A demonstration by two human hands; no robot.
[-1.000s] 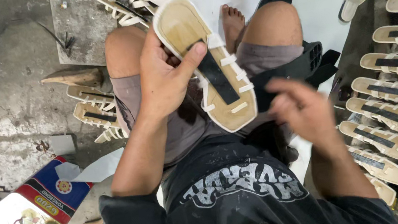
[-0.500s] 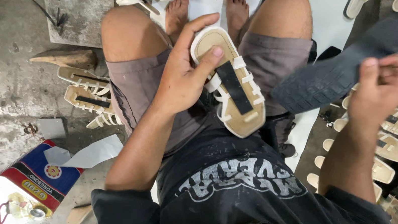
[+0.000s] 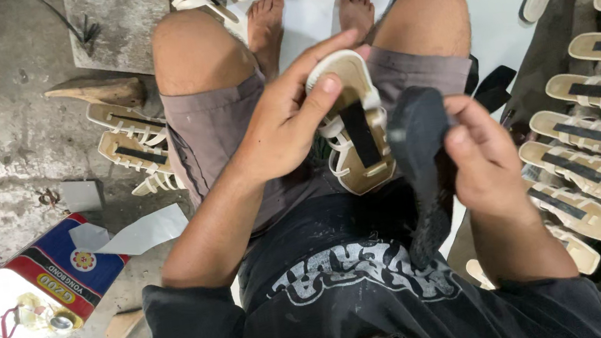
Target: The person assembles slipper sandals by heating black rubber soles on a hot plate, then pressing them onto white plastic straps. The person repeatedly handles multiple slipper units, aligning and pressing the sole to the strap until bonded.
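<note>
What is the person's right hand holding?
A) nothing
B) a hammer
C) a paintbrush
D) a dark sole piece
D: the right hand grips a dark, curved sole piece, right beside the cream sandal that the left hand holds over the lap.

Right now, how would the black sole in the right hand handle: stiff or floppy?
Probably floppy: the black sole curls and droops below the right hand. Likely light, since fingers alone pinch it. Its matte surface suggests good grip.
</note>
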